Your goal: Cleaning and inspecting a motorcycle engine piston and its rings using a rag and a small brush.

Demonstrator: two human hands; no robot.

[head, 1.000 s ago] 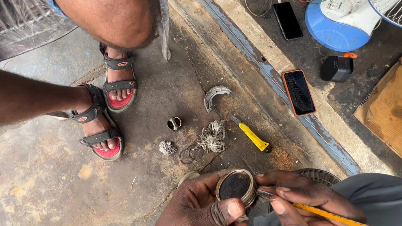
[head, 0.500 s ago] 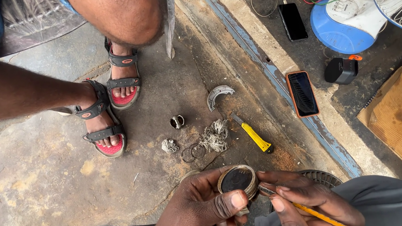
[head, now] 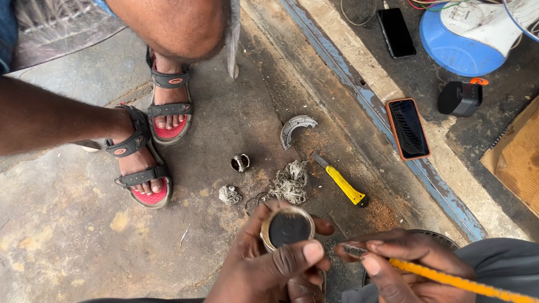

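— Where are we? Our left hand (head: 261,274) pinches the round metal ring (head: 287,227) above our lap.
— Our right hand (head: 399,271) grips the yellow-handled tool (head: 453,279), tip just beside the rim. Next likely needs steady prying.

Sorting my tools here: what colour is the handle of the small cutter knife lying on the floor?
Yellow: the cutter knife has a yellow handle with a black end, seen in the head view.

Single head-worn view.
Looks steeply down, close above the hands (head: 334,270), onto the floor (head: 62,257) beyond.
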